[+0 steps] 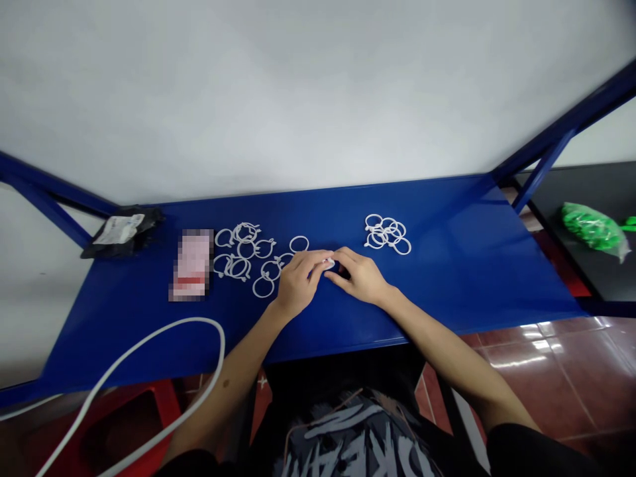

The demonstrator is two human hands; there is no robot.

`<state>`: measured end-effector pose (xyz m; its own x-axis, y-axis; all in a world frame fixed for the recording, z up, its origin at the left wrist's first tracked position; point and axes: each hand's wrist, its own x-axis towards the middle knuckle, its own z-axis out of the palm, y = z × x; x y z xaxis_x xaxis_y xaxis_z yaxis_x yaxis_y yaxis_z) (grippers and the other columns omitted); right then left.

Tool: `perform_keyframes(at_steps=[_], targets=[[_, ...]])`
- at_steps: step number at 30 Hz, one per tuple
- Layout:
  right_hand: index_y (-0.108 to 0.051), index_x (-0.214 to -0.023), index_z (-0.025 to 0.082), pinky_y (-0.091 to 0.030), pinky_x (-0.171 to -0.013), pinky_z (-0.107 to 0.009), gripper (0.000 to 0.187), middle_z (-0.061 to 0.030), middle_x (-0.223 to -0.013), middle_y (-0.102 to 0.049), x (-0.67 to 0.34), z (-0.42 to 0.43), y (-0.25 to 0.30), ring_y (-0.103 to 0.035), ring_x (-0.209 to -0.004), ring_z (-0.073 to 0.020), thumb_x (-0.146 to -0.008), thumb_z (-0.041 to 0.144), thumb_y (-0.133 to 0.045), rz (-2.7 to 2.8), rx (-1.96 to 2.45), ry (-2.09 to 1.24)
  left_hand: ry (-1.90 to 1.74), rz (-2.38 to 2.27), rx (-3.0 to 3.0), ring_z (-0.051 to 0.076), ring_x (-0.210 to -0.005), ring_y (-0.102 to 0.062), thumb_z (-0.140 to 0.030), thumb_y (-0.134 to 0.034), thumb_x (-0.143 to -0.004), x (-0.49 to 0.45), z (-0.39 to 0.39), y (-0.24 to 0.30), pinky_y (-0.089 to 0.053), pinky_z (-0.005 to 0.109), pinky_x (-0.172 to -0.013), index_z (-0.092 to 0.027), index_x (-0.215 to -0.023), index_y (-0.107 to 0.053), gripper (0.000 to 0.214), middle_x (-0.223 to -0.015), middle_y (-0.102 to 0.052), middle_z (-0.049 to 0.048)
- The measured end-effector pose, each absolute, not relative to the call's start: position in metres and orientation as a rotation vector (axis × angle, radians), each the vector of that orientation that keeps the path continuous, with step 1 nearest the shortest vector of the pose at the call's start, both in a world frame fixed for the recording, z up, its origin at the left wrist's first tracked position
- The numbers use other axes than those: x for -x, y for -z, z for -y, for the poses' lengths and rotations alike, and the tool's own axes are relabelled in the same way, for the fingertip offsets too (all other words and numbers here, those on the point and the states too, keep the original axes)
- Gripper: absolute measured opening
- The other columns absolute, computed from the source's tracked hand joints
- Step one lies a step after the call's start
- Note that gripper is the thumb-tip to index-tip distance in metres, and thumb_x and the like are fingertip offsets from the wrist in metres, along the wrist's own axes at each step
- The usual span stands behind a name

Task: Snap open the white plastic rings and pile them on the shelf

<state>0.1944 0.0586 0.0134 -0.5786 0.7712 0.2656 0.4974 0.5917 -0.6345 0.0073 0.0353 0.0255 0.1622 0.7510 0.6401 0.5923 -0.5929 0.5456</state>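
Note:
Near the front middle of the blue table, my left hand (pixel 297 283) pinches a small white plastic ring (pixel 328 264), mostly covered by the fingers. From the other side my right hand (pixel 365 278) closes on the same ring, fingertips meeting those of the left. Just left of my left hand lies a loose pile of white open rings (pixel 246 249) with small tabs at their ends; one single ring (pixel 299 244) rests right behind the hand. A second group of white rings (pixel 387 233) lies overlapped to the right and behind my right hand.
On the blue table (pixel 447 265), a blurred pink-and-red packet (pixel 191 265) lies left of the rings. A black plastic bag with a label (pixel 122 232) sits at the back left corner. A white cable (pixel 149 328) loops over the front left edge. Green items in a bag (pixel 593 228) lie far right.

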Motion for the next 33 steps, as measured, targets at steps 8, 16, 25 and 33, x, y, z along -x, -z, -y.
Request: perform_keyframes(at_steps=[8,16,25,33], targets=[[-0.063,-0.106,0.020,-0.049,-0.068,-0.026,0.016,-0.0017,-0.090,-0.063,-0.1941,-0.0622,-0.0083,-0.060,-0.073,-0.0127,-0.098,0.034,-0.060,2.210,0.995,-0.837,-1.343,-1.394,-2.059,0.013,-0.082,-0.073,-0.016,-0.064,-0.093,-0.0094,-0.0351,-0.0291,-0.059,0.026,-0.077,-0.021,-0.106,-0.070,0.015,-0.099,-0.077,0.0022],[-0.062,-0.099,0.021,-0.052,-0.071,-0.028,0.018,-0.0055,-0.104,-0.065,-0.1940,-0.0624,-0.0090,-0.062,-0.077,-0.0133,-0.092,0.036,-0.068,2.032,0.961,-0.980,-1.402,-1.410,-2.118,0.014,-0.095,-0.073,-0.011,-0.057,-0.096,-0.0065,-0.0365,-0.0254,-0.059,0.028,-0.086,-0.023,-0.111,-0.069,0.023,-0.104,-0.077,0.0023],[-0.065,-0.095,0.021,-0.052,-0.071,-0.027,0.026,-0.0018,-0.088,-0.072,-0.1924,-0.0630,-0.0129,-0.066,-0.075,-0.0142,-0.087,0.044,-0.073,1.926,1.016,-1.129,-1.460,-1.515,-2.097,0.014,-0.092,-0.073,-0.010,-0.051,-0.098,-0.0056,-0.0379,-0.0275,-0.060,0.027,-0.082,-0.019,-0.107,-0.067,0.021,-0.100,-0.076,0.0034],[-0.062,-0.090,0.021,-0.050,-0.066,-0.026,0.034,-0.0004,-0.080,-0.068,-0.1949,-0.0618,-0.0145,-0.063,-0.069,-0.0133,-0.086,0.053,-0.070,1.965,1.018,-1.003,-1.497,-1.481,-2.211,0.015,-0.092,-0.071,-0.010,-0.051,-0.098,-0.0023,-0.0394,-0.0253,-0.058,0.029,-0.083,-0.020,-0.107,-0.067,0.020,-0.098,-0.076,0.0040]])
